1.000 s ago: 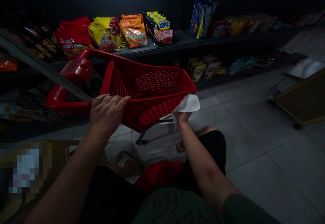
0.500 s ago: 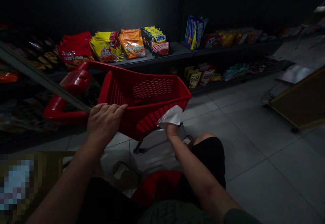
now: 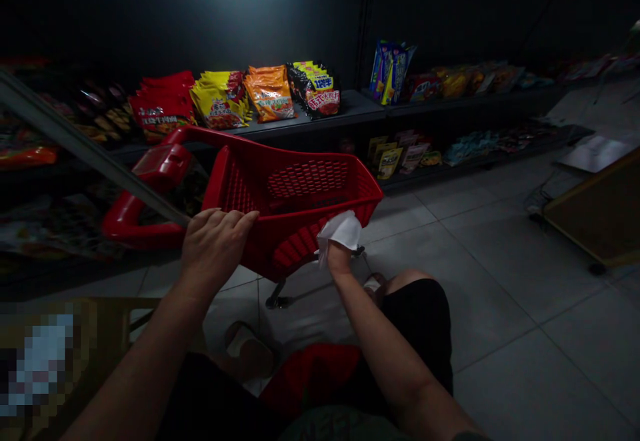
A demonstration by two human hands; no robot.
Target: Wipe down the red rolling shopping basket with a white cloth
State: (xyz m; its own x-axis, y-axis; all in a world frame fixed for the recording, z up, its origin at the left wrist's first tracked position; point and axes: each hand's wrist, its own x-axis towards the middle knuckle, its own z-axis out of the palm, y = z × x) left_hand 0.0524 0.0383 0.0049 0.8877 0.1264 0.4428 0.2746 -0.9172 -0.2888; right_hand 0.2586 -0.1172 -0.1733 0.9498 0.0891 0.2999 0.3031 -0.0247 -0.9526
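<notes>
A red plastic shopping basket [image 3: 300, 181] on a wheeled frame is tipped toward me. My left hand [image 3: 215, 244] is closed over the basket's near rim and holds it. My right hand [image 3: 339, 254] grips a white cloth [image 3: 341, 230] and presses it against the basket's outer side wall, near the front corner. Most of the right hand's fingers are hidden under the cloth. The basket's red handle [image 3: 160, 164] sticks out to the left.
Dark shelves [image 3: 350, 104] behind the basket carry red, yellow and orange snack packets [image 3: 220, 98]. A grey tiled floor [image 3: 500, 281] spreads to the right. A wooden-edged board on casters [image 3: 595, 214] stands at far right. My knees and a sandal [image 3: 247, 348] show below.
My right hand with the cloth slid from the basket's front corner down and left along the side wall, then slightly back up. The left hand kept its hold on the rim.
</notes>
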